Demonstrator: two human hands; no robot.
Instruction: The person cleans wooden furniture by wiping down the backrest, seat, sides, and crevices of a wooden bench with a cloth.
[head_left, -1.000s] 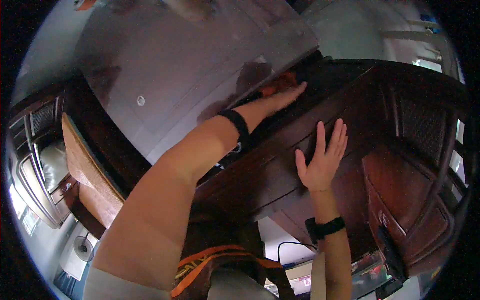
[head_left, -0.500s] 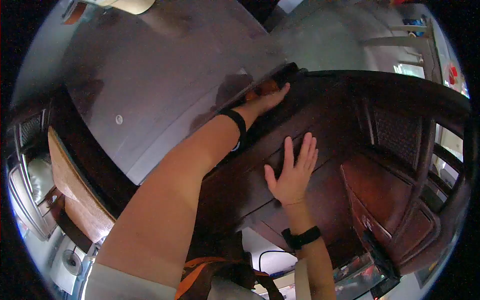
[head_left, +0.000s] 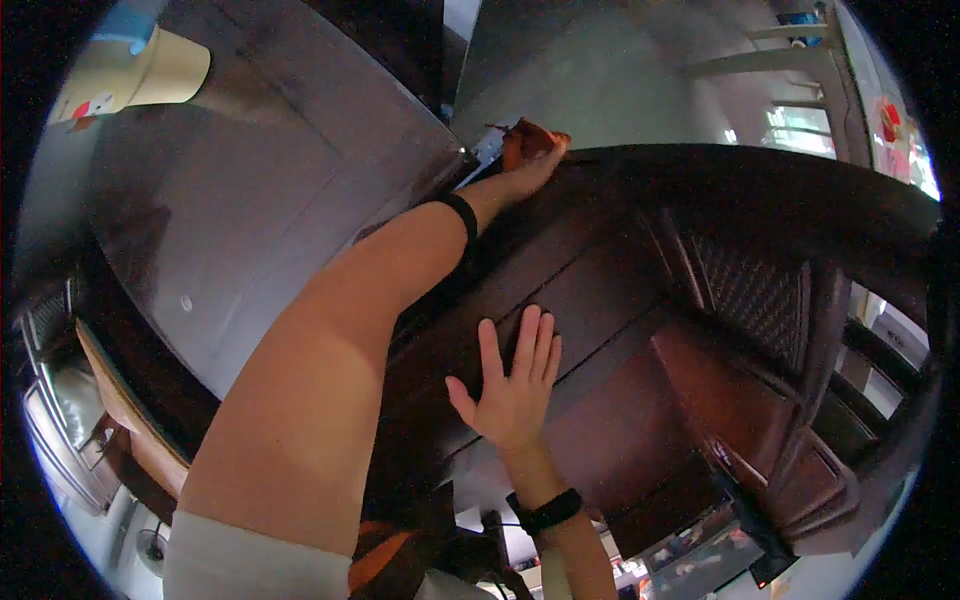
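Observation:
My left hand (head_left: 535, 172) reaches far forward to the end of a dark wooden bench (head_left: 590, 270). It is closed on a crumpled orange-brown cloth (head_left: 528, 142), which bunches up past the bench's edge; part of the grip is hidden behind the hand. Palm down with fingers spread, my right hand (head_left: 513, 395) lies on the planks of the bench seat and holds nothing. Each wrist wears a black band.
A grey-brown table (head_left: 270, 200) stands to the left, with a cream bucket (head_left: 170, 68) at its far corner. The bench's curved rail (head_left: 780, 185) and woven panel (head_left: 750, 285) rise on the right. Tiled floor (head_left: 600, 80) lies beyond.
My left hand has moved forward with the cloth to the bench's far end, where more of the cloth shows. The view has shifted; my right hand stays spread on the seat, lower left in view.

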